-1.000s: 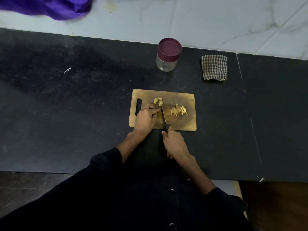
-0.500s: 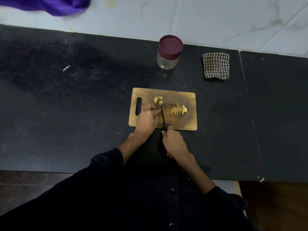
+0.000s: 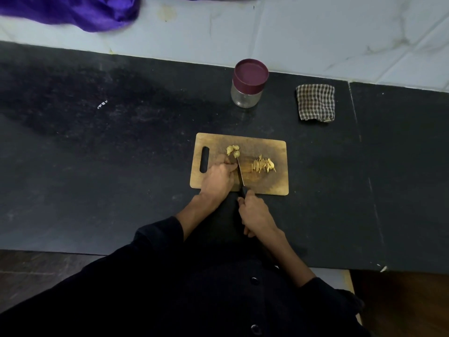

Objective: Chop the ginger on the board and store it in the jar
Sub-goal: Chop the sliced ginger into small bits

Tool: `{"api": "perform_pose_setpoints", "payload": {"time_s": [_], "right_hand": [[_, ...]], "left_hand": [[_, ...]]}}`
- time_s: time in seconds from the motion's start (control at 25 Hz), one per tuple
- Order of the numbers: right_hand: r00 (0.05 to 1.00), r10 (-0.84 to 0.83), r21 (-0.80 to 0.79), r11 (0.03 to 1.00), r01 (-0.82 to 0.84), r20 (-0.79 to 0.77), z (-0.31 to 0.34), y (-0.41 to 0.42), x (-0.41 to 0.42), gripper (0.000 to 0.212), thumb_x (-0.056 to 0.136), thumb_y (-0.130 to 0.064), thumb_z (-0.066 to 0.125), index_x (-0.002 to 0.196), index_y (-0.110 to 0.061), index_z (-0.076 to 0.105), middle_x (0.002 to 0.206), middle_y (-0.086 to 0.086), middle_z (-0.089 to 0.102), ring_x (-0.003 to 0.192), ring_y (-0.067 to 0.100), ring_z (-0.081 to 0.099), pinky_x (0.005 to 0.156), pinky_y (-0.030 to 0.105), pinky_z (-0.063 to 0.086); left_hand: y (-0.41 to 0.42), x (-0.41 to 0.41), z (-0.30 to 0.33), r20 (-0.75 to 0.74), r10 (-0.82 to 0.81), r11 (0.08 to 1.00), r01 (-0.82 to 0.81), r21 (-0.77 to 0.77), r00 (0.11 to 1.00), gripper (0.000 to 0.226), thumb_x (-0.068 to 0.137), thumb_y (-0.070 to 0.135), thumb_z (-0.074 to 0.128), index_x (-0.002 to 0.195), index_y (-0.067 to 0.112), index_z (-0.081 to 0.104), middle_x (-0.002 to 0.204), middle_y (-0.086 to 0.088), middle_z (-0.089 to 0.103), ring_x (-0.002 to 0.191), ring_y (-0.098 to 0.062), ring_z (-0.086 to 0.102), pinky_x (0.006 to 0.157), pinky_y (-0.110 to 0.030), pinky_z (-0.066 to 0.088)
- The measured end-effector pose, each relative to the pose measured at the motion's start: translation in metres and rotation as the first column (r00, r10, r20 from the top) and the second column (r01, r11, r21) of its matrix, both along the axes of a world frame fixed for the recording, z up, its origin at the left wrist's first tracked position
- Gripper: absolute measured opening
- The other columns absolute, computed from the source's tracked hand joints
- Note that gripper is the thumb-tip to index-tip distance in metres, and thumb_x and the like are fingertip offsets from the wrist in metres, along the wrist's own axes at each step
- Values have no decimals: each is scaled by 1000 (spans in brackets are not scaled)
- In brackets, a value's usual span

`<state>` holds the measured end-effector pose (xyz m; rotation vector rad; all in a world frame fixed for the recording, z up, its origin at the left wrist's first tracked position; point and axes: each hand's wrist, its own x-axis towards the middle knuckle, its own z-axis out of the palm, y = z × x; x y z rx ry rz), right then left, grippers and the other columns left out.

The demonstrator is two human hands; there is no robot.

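Observation:
A wooden cutting board (image 3: pixel 272 186) lies on the black counter. Whole ginger pieces (image 3: pixel 233 151) sit near its upper middle, and a pile of chopped ginger strips (image 3: pixel 263 165) lies to the right. My right hand (image 3: pixel 256 214) grips the black handle of a knife (image 3: pixel 240 175) whose blade points up the board toward the whole pieces. My left hand (image 3: pixel 218 177) rests on the board just left of the blade, fingers curled over something hidden beneath them. A glass jar (image 3: pixel 247 87) with a maroon lid on stands behind the board.
A folded checked cloth (image 3: pixel 315 102) lies at the back right of the black counter (image 3: pixel 97 166). Purple fabric (image 3: pixel 73 10) lies on the pale tiled ledge at the far left. The counter's front edge runs just under my forearms.
Both hands and the knife stay in nearly the same place on the board. My fingertips have drawn back slightly from the blade. The ginger piles look unchanged.

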<state>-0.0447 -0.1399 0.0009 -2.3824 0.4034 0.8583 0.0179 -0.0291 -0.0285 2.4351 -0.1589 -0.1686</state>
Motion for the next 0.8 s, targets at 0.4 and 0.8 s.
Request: {"api": "perform_pose_setpoints", "payload": {"time_s": [0.4, 0.8], "right_hand": [[993, -121, 39, 992, 120, 11, 11, -13, -5, 28, 106, -31, 35, 117, -6, 43, 85, 16, 66, 58, 32, 70, 53, 47, 60], [999, 42, 8, 999, -42, 2, 10, 0, -5, 32, 106, -33, 36, 126, -8, 43, 91, 12, 65, 59, 26, 70, 58, 44, 61]], "left_hand": [[7, 1, -5, 18, 129, 981, -125, -148, 992, 26, 91, 1, 55, 113, 5, 68, 115, -7, 59, 101, -17, 59, 94, -20, 45], [11, 3, -10, -54, 275, 917, -278, -286, 960, 27, 91, 3, 56, 114, 7, 68, 115, -6, 58, 95, -14, 60, 90, -27, 51]]}}
